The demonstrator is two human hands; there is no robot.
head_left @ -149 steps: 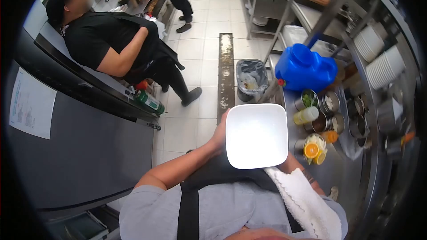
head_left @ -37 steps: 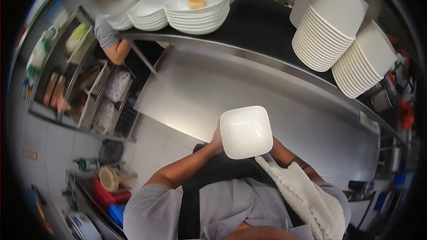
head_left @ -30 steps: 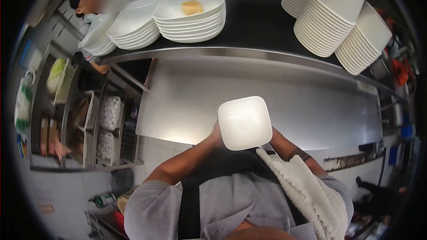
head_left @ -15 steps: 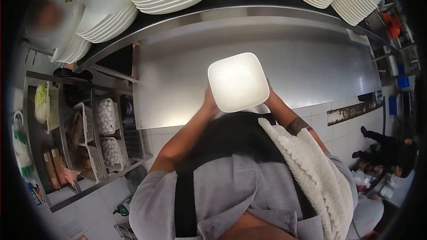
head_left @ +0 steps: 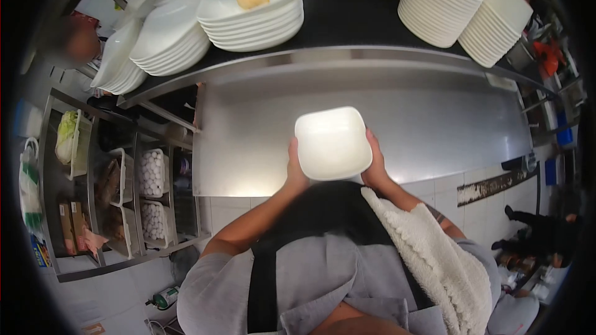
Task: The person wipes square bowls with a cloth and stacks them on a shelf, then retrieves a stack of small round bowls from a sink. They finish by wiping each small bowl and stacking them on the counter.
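Note:
A white, rounded-square bowl point(head_left: 333, 143) is held level between both hands, over the near edge of the stainless steel counter point(head_left: 248, 118). My left hand point(head_left: 296, 167) is closed on its left side, and my right hand point(head_left: 374, 160) is closed on its right side. The bowl looks empty, and its underside is hidden. Fingers are partly covered by the bowl's rim.
Above the counter, a shelf point(head_left: 335, 0) bears stacked white plates point(head_left: 251, 18) at left, one with a small tan item, and stacked bowls point(head_left: 441, 6) at right. A rack point(head_left: 133, 180) with tubs stands left. Other people are at the far left and right.
The bowl and both hands appear lower in the view, and the bowl is tilted less. The shelf and its stacks also appear lower, as the head view has shifted.

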